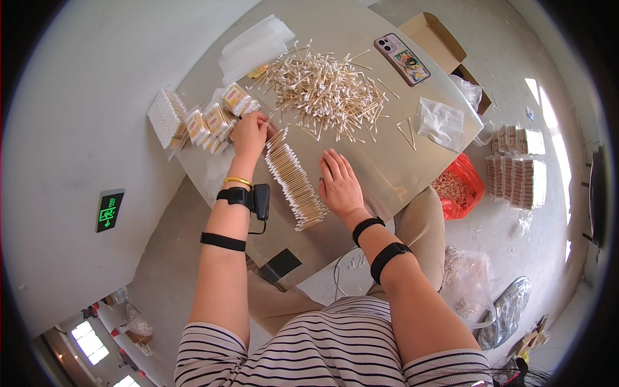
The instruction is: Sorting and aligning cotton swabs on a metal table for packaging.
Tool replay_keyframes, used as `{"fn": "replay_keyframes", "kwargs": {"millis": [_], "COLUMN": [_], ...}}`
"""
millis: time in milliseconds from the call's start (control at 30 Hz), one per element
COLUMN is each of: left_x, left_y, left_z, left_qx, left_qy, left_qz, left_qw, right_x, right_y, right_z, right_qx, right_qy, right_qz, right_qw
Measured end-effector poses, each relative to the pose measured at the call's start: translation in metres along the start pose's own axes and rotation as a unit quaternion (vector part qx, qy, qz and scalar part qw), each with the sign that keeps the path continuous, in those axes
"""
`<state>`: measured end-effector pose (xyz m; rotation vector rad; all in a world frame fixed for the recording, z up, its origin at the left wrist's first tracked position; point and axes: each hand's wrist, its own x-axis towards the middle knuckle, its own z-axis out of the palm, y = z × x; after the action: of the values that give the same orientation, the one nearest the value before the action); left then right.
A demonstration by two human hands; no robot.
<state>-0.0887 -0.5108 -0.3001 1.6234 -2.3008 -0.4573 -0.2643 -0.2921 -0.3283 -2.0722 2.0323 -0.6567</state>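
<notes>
A long row of cotton swabs (296, 180) lies side by side on the metal table, running from the middle toward me. At its far end my left hand (249, 134) is closed, its fingertips pinched on what looks like a cotton swab. Right of the row, my right hand (342, 187) rests open on the tabletop, fingers stretched out and holding nothing. Beyond both hands spreads a big loose heap of cotton swabs (325, 90). Just past the left hand sits a packed bundle of swabs (237, 99) with a printed label.
More packs (209, 126) and a white stack of swabs (169, 119) stand at the table's left edge. Clear bags (255, 48), a phone (402, 59) and a plastic bag (441, 122) lie farther out. A red bag (461, 187) and stacked packs (516, 171) are on the right.
</notes>
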Motion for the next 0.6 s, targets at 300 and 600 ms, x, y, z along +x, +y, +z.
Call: {"fn": "replay_keyframes", "kwargs": {"millis": [300,600], "left_x": [-0.022,-0.072], "left_y": [0.001,0.014], "left_z": [-0.003,0.025], "left_qx": [-0.071,0.189], "left_qy": [-0.068,0.054], "left_qz": [0.028,0.134], "left_qw": [0.995,0.971], "right_x": [0.000,0.001], "right_y": [0.000,-0.002], "right_z": [0.000,-0.001], "right_qx": [0.001,0.011], "right_qy": [0.002,0.007], "right_qz": [0.001,0.001], "right_qw": [1.000,1.000]}}
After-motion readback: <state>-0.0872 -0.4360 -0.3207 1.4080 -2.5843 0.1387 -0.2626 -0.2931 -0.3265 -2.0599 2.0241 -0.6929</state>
